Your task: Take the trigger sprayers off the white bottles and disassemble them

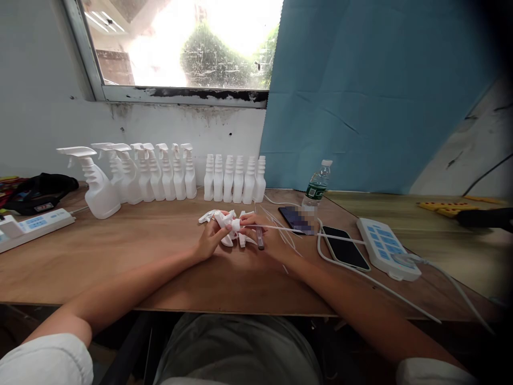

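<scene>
My left hand (211,238) is closed around a white trigger spray head (224,220), with its round collar (236,225) facing right. From that collar a long thin dip tube (276,228) runs out to the right over the table. My right hand (266,235) has its fingers closed at the collar, pinching the tube where it enters. More white spray heads (245,238) lie on the table around and under my hands, partly hidden by them. Loose white dip tubes (294,247) lie beside and beyond my right hand.
Capped white spray bottles (102,192) stand along the wall at left; open-necked white bottles (239,184) stand right of them. At right are a water bottle (315,188), two phones (294,219), a power strip (387,248) and cables. Another power strip (40,224) lies far left.
</scene>
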`<state>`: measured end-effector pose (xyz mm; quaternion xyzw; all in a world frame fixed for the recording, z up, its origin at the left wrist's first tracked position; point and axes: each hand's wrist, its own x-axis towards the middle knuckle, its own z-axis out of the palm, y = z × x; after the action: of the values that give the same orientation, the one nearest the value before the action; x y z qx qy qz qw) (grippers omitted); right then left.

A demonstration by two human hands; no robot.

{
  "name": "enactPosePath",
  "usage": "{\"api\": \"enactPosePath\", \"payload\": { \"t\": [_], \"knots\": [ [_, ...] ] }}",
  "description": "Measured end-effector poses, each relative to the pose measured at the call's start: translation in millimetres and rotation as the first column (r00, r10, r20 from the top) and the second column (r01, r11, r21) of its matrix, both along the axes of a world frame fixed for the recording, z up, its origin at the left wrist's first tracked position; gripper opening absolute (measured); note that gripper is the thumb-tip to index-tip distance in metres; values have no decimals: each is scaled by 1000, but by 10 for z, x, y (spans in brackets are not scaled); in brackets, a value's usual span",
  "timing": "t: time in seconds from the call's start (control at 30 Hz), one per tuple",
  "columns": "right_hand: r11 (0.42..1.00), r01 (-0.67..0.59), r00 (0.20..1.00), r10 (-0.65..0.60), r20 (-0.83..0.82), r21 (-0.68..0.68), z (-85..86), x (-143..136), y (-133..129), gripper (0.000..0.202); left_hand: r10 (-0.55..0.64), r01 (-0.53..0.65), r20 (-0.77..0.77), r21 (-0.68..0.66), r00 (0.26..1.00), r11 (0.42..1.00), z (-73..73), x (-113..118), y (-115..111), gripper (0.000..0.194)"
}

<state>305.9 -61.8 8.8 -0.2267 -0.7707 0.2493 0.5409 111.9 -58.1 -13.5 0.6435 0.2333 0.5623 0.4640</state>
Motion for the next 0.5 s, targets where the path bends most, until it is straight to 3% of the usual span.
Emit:
{"api": "enactPosePath", "payload": {
  "t": [0.13, 0.27, 0.33, 0.4, 0.47, 0.5],
  "knots": [
    [975, -19, 979, -26, 201, 220, -15, 34, 9, 5, -106, 104, -4, -129, 994, 986, 81, 55, -90, 44],
    [919, -28, 929, -122, 350, 393, -39, -20, -21, 13, -13, 4, -44, -211, 999, 977, 148, 114, -58, 38],
    [850, -33, 910, -191, 367, 525, -53, -11, -31, 15, 76, -84, -43, -228, 996, 970, 196, 29, 67, 35],
    [746, -26, 894, -280, 349, 665, -52, 87, -3, 15, 245, -233, 16, -245, 970, 941, 281, -174, 259, 32],
    [746, 56, 879, -353, 322, 663, -10, 283, 92, 17, 443, -387, 149, -301, 884, 872, 397, -438, 459, 33],
    [777, 171, 863, -414, 289, 606, 30, 406, 166, 19, 464, -392, 223, -300, 857, 870, 456, -554, 539, 34]
  ]
}}
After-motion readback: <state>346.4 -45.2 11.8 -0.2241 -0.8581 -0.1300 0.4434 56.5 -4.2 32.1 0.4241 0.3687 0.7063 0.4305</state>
